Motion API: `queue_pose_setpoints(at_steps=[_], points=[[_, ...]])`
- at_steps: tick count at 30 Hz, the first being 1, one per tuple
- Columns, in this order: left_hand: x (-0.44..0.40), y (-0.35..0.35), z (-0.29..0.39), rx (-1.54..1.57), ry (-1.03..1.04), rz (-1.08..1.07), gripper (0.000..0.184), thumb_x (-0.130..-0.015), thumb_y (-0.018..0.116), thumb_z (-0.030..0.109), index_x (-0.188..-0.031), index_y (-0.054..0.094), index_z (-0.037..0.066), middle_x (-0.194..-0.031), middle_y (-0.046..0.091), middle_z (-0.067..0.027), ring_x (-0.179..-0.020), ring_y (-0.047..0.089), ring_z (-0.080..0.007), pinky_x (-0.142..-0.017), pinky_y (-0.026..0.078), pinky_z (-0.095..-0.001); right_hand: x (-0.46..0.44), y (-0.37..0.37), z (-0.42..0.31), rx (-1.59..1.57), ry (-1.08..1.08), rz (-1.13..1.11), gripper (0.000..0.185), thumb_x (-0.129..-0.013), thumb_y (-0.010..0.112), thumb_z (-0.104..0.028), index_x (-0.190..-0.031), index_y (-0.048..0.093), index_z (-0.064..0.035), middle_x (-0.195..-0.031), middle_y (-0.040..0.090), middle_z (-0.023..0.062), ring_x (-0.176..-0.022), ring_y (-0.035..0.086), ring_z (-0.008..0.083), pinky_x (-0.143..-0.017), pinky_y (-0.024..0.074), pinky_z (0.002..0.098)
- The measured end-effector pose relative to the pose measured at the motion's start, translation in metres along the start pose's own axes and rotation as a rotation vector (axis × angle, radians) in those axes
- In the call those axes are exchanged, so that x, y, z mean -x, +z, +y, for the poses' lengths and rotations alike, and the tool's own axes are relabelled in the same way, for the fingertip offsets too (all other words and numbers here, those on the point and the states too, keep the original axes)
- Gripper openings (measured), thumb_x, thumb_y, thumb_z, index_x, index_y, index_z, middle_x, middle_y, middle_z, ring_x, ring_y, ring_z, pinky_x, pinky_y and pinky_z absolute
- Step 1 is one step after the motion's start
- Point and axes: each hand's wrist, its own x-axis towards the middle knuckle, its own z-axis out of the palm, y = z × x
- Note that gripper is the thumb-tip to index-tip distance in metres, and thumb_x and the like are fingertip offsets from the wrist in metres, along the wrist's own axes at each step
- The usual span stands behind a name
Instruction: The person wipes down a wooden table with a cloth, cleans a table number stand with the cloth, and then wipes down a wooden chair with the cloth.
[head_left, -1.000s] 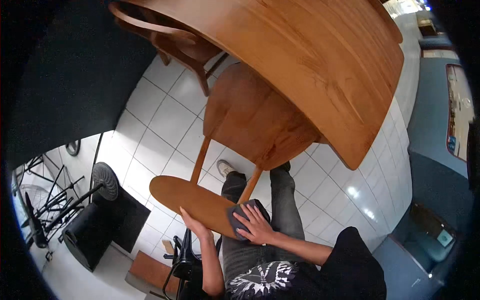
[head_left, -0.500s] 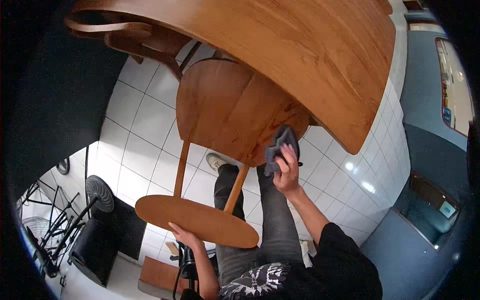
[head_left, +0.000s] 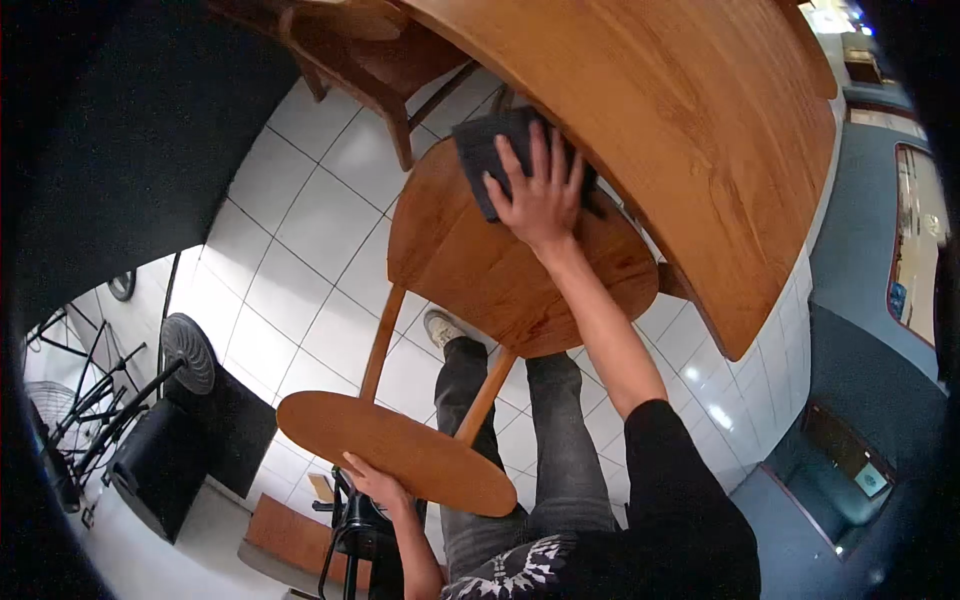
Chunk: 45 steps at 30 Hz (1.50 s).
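Note:
A wooden chair stands in front of me, with a broad brown seat [head_left: 500, 275] and an oval backrest [head_left: 390, 445] joined by two slim posts. My right hand [head_left: 543, 190] lies flat, fingers spread, on a dark grey cloth [head_left: 480, 150] at the far part of the seat, close beside the table edge. At the near edge of the backrest, my left hand [head_left: 380, 487] is closed on the rim; some of its fingers are hidden underneath.
A large wooden table [head_left: 690, 150] overhangs the seat's far side. Another wooden chair [head_left: 365, 70] stands at upper left. Black stands with a round base [head_left: 188, 353] are at left. White tiles [head_left: 300, 240] cover the floor, and a blue-grey wall [head_left: 860, 260] rises at right.
My right hand has moved the cloth from the seat's near right edge to its far part. Its fingers went from bunched round the cloth to spread flat. My left hand stays on the backrest.

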Motion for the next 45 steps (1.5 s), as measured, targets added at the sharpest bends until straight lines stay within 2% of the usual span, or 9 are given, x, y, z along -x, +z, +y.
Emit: queue_pose_setpoints(at_steps=[8, 11, 19, 22, 24, 26, 30, 38, 45], points=[[0.005, 0.005, 0.003, -0.029, 0.021, 0.004, 0.069, -0.1, 0.041, 0.05, -0.129, 0.042, -0.013, -0.125, 0.053, -0.0247, -0.107, 0.056, -0.0306, -0.093, 0.046, -0.0385, -0.059, 0.041, -0.07, -0.138, -0.42, -0.431, 0.046, -0.079, 0.067, -0.041, -0.115, 0.062, -0.0125, -0.122, 0.054, 0.0137, -0.117, 0.047, 0.0307, -0.107, 0.0295, 0.0537], [0.003, 0.002, 0.001, -0.035, -0.015, -0.012, 0.07, -0.1, 0.039, 0.05, -0.135, 0.038, -0.01, -0.133, 0.048, -0.024, -0.113, 0.053, -0.0315, -0.097, 0.045, -0.0393, -0.04, 0.025, -0.035, -0.229, -0.406, -0.055, 0.049, -0.079, 0.069, -0.04, -0.122, 0.061, -0.0171, -0.129, 0.052, 0.0096, -0.124, 0.044, 0.0288, -0.105, 0.0316, 0.0522], [0.002, -0.003, 0.004, -0.089, -0.007, -0.012, 0.066, -0.102, 0.037, 0.045, -0.138, 0.037, -0.01, -0.134, 0.048, -0.0228, -0.114, 0.052, -0.0293, -0.099, 0.041, -0.0365, 0.147, -0.086, 0.061, 0.204, 0.206, -0.12, 0.065, -0.087, 0.066, -0.033, -0.141, 0.039, -0.0105, -0.142, 0.037, 0.0218, -0.128, 0.039, 0.042, -0.104, 0.0272, 0.0614], [-0.003, -0.005, -0.004, -0.022, -0.029, -0.027, 0.066, -0.102, 0.037, 0.046, -0.137, 0.038, -0.01, -0.135, 0.047, -0.0225, -0.114, 0.052, -0.0288, -0.099, 0.042, -0.0367, 0.221, -0.104, 0.061, 0.106, 0.431, -0.104, 0.068, -0.089, 0.062, -0.035, -0.141, 0.031, -0.0029, -0.143, 0.03, 0.0289, -0.127, 0.036, 0.0451, -0.105, 0.0253, 0.062], [-0.008, -0.009, -0.009, 0.016, -0.052, -0.03, 0.066, -0.102, 0.038, 0.047, -0.137, 0.039, -0.009, -0.136, 0.047, -0.0218, -0.114, 0.052, -0.0283, -0.098, 0.042, -0.0366, 0.25, -0.104, 0.051, -0.342, 0.845, -0.143, 0.082, -0.088, 0.065, -0.033, -0.144, 0.016, -0.0001, -0.141, 0.026, 0.0343, -0.127, 0.033, 0.0489, -0.106, 0.0241, 0.0617], [-0.009, -0.008, -0.008, 0.011, -0.054, -0.015, 0.066, -0.102, 0.038, 0.047, -0.137, 0.039, -0.009, -0.135, 0.047, -0.0215, -0.114, 0.052, -0.0284, -0.098, 0.043, -0.0365, 0.243, -0.101, 0.047, -0.253, 0.759, -0.196, 0.089, -0.086, 0.068, -0.035, -0.143, 0.009, 0.0005, -0.139, 0.028, 0.0352, -0.125, 0.033, 0.0506, -0.107, 0.0236, 0.0615], [-0.006, -0.006, 0.002, -0.027, -0.134, -0.004, 0.067, -0.101, 0.039, 0.047, -0.138, 0.038, -0.009, -0.136, 0.048, -0.0211, -0.115, 0.053, -0.0287, -0.097, 0.043, -0.0364, 0.16, -0.093, 0.058, 0.214, 0.357, -0.047, 0.084, -0.084, 0.068, -0.042, -0.142, 0.023, -0.0019, -0.138, 0.029, 0.0324, -0.128, 0.028, 0.0499, -0.105, 0.0206, 0.0646], [0.012, 0.006, 0.02, 0.06, -0.072, -0.016, 0.066, -0.101, 0.043, 0.046, -0.134, 0.04, -0.01, -0.128, 0.051, -0.0206, -0.109, 0.053, -0.0257, -0.094, 0.043, -0.0356, 0.026, -0.008, 0.009, 0.028, -0.164, -0.061, 0.085, -0.082, 0.06, -0.06, -0.148, 0.028, -0.0158, -0.149, 0.023, 0.0298, -0.135, 0.027, 0.0455, -0.106, 0.0223, 0.0648], [0.016, 0.015, 0.006, 0.138, 0.045, -0.008, 0.058, -0.102, 0.043, 0.04, -0.131, 0.044, -0.011, -0.122, 0.056, -0.0193, -0.106, 0.055, -0.0256, -0.094, 0.043, -0.035, 0.055, 0.035, -0.076, -0.222, -0.612, -0.53, 0.071, -0.091, 0.053, -0.048, -0.148, 0.031, -0.0125, -0.155, 0.02, 0.0177, -0.143, 0.022, 0.031, -0.116, 0.0155, 0.0448]])
